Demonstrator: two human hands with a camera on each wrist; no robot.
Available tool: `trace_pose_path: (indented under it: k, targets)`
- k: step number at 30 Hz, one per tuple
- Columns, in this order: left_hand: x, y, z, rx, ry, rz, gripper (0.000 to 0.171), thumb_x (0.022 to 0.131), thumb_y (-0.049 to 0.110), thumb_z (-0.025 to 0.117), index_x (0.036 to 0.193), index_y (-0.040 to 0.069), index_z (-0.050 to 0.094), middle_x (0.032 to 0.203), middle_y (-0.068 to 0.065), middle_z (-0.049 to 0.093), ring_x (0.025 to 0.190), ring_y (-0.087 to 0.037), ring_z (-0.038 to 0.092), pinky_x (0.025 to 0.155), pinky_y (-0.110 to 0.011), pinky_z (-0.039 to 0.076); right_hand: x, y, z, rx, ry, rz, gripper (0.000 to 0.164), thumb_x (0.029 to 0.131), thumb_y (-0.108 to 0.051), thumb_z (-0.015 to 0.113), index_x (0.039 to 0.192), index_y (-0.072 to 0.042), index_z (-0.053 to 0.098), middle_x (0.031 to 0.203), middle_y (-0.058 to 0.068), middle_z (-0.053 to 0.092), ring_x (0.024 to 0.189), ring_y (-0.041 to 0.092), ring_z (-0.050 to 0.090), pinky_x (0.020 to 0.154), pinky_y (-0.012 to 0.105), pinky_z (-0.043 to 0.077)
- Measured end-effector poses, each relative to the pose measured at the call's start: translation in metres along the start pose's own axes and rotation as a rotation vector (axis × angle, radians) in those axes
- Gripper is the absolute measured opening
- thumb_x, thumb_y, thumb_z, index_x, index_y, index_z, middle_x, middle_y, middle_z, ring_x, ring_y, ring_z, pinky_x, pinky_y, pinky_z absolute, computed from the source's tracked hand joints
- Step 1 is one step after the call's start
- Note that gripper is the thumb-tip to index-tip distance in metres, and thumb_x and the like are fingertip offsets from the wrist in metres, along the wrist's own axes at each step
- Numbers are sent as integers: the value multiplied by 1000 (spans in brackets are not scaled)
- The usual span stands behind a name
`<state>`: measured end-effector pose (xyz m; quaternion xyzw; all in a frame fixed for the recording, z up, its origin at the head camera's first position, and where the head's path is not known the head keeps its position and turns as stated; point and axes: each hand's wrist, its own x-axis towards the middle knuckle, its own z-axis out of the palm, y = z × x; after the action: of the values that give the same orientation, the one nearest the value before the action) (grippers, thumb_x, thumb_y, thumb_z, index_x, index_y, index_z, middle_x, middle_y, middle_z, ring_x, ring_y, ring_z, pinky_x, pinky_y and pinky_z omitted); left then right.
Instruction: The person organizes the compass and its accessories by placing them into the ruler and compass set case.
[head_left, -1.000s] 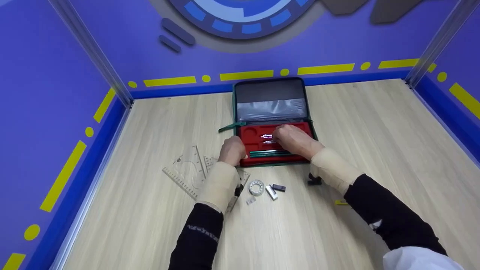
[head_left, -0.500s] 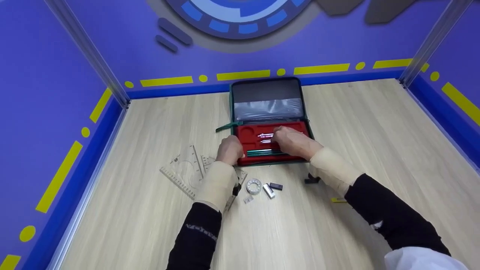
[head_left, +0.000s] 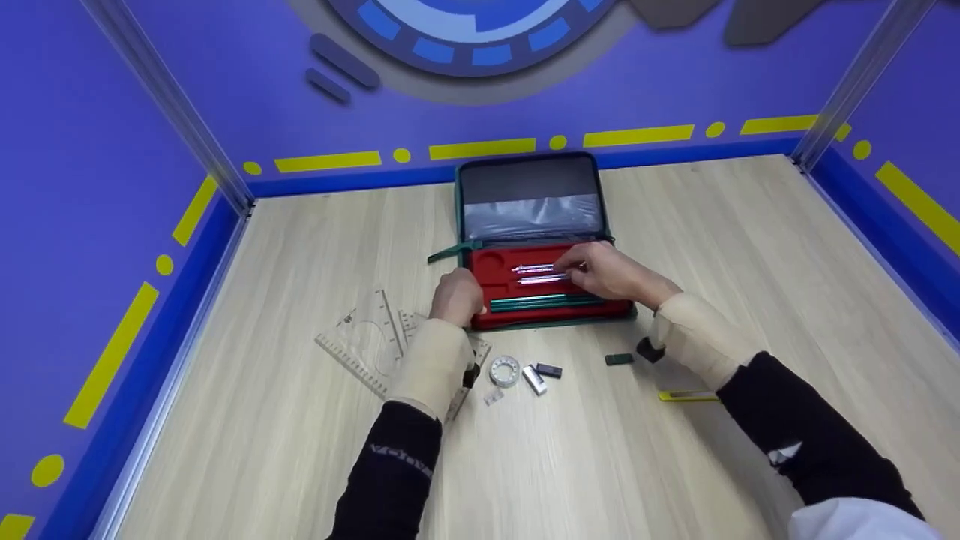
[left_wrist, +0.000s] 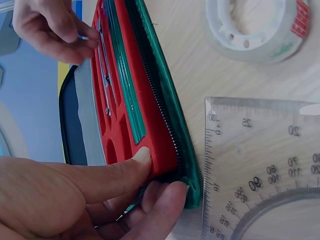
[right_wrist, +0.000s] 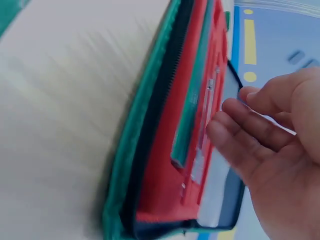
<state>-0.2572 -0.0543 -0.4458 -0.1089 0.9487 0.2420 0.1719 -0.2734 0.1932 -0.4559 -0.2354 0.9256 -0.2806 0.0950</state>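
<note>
As the left forearm (head_left: 431, 367) crosses a pair of clear set squares (head_left: 365, 337), covering part of them, the right sleeve (head_left: 814, 442) cuts off the end of a yellow strip (head_left: 679, 396) on the wooden table (head_left: 585, 472). Motion blur softens the right wrist view, and whether the green bar (head_left: 544, 301) in the red tray (head_left: 489, 262) is one piece or several is hard to make out. At the tray's near left corner, the left hand (head_left: 456, 297) grips the zip case (head_left: 532, 180), thumb on the red edge, fingers curled beneath against the green cover. The right hand (head_left: 609, 271), its fingers loosely extended and slightly parted, hovers at the right ends of two slim silver instruments (head_left: 538, 280), which lie side by side in the tray, beyond the green bar; whether the fingertips touch them cannot be told. Nearer the wearer, a tape roll (head_left: 504, 371) lies just beside a silver block (head_left: 534, 379).
</note>
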Motion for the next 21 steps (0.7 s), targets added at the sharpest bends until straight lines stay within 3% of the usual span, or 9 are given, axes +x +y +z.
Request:
trace_pose_path:
  k: [9,16,21]
  targets:
    - [1,2,0,-8,-17,-14,12,88,1,79,99,-2,76,110,-18,69,78,-20,51,68,-31,49,-45,-5,-31,-47,-80,26,27,102,-5,64,127,-1,71,121,14,71,103,27,66,96,48,55]
    - [0,0,2,-7,4,17,17,85,2,82,100,-3,77,114,-20,69,89,-21,59,78,-34,56,-89,-7,-41,-86,-134,14,28,101,-8,67,128,-1,70,118,14,73,99,23,68,92,49,57]
    - [-1,0,1,-14,3,14,16,85,2,82,99,-3,77,111,-18,70,83,-20,55,75,-33,56,-121,-11,-49,-128,-167,53,29,100,-10,68,127,0,70,118,16,72,101,26,69,89,50,57]
